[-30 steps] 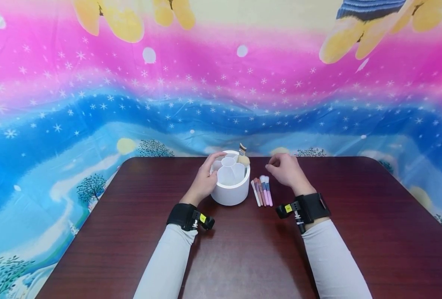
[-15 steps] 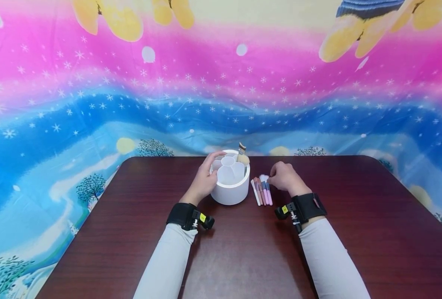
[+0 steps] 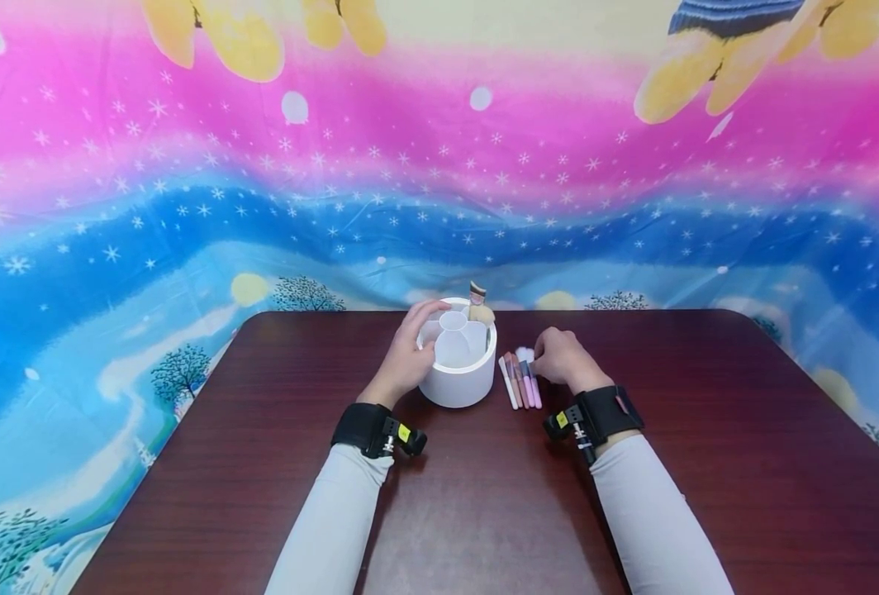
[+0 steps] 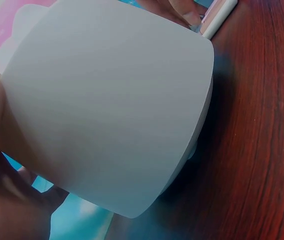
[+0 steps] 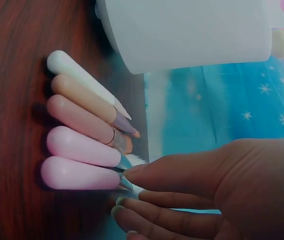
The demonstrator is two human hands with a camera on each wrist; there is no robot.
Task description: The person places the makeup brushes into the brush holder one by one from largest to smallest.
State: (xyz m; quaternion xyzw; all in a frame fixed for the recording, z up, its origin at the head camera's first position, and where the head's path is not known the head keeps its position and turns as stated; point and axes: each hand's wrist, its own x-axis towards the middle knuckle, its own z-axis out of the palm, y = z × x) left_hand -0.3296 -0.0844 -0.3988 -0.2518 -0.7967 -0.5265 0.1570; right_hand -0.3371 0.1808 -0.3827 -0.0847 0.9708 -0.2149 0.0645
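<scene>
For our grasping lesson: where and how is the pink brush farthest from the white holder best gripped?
Probably pinch this pink brush just behind its ferrule, where it narrows, coming from above and its right: it lies flat, the other pink brush close on its left.

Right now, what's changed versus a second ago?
The right hand came down and slightly left, now at the rightmost pink brush; can't tell if it's pinched. The upright brushes shifted slightly left. Unchanged: left hand gripping the white holder, other loose brushes on the table.
</scene>
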